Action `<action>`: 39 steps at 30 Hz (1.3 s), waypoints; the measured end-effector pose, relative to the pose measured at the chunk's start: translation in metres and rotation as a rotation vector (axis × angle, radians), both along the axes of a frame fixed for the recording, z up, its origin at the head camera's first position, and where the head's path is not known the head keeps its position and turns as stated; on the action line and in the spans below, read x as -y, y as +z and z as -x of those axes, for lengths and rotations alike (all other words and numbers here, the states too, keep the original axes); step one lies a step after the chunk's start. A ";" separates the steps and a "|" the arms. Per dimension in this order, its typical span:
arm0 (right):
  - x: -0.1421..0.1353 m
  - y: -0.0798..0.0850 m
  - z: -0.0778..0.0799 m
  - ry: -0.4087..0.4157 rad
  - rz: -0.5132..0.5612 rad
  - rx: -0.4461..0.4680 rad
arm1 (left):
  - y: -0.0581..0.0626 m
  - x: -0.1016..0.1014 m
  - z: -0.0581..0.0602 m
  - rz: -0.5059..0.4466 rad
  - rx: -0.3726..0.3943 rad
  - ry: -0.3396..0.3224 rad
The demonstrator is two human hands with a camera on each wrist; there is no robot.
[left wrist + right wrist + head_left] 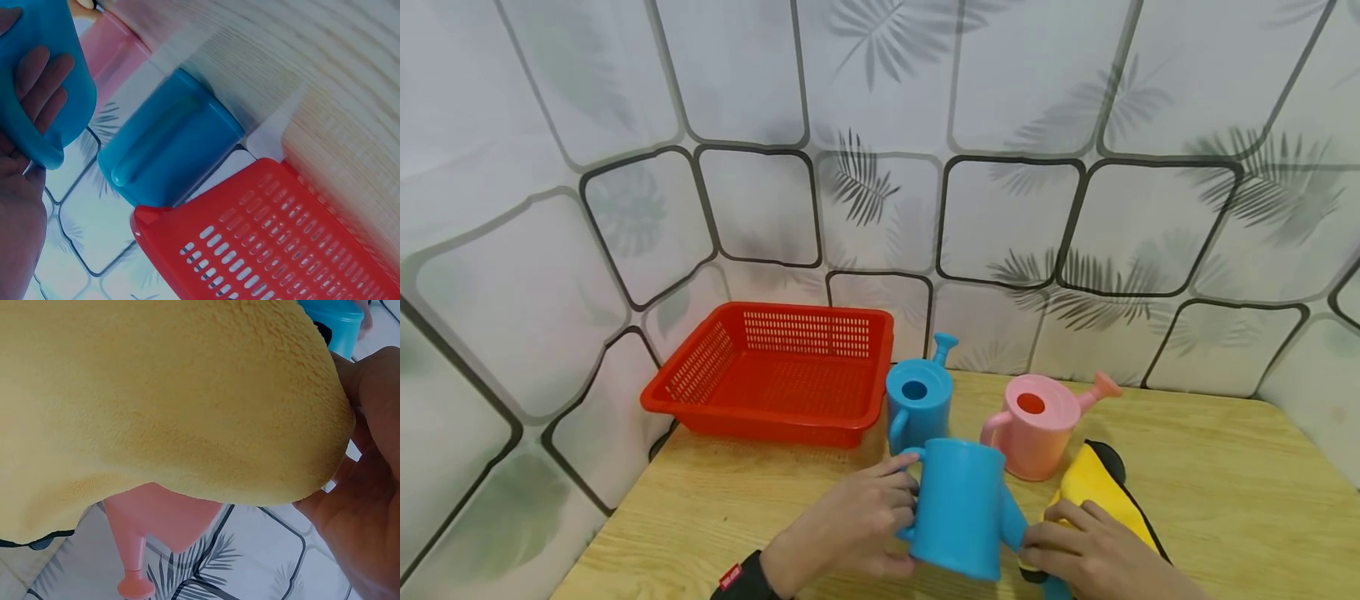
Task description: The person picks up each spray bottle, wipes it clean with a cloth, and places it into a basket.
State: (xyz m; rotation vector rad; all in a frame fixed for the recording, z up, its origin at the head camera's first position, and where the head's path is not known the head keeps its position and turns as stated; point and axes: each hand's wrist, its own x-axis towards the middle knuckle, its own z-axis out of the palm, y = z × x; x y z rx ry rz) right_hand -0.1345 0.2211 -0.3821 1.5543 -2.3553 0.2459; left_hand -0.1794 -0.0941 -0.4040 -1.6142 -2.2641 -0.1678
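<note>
Two hands are at work on one blue watering can (958, 508), which leans at a tilt over the front part of the tabletop (1240, 483). From where I stand it looks like a wiping job, with the spout (1012, 518) as the part being dealt with. To do that well, I'd say, the handle side should be held steady while the cloth does the moving: press the fabric snugly round the narrow tube, draw it along its length, and turn the can a little to reach the underside. Too hard a push might twist the can in the grip, and a loose fold could brush the pink watering can (1037, 442) standing just beyond the cloth.

As for the hands, the left hand (868, 512) has its fingers hooked through the handle (45, 152) and curled about it, some lying close to the can's side. The right hand (1090, 546) pinches the yellow cloth (1093, 479) at the spout, fingers bent over it; how tightly they squeeze I cannot tell, since fabric fills most of that wrist view. Farther back, a second blue watering can (925, 425) stands just beside the red basket (760, 429).
</note>
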 end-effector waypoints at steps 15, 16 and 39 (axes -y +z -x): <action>-0.001 -0.005 -0.002 -0.171 0.310 -0.193 | 0.008 -0.007 -0.014 0.088 0.044 -0.005; -0.002 -0.006 -0.001 -0.188 0.330 -0.214 | 0.008 -0.007 -0.015 0.092 0.050 -0.003; -0.079 -0.045 0.017 -0.816 -0.086 0.669 | 0.056 0.097 0.042 -0.583 -0.072 0.386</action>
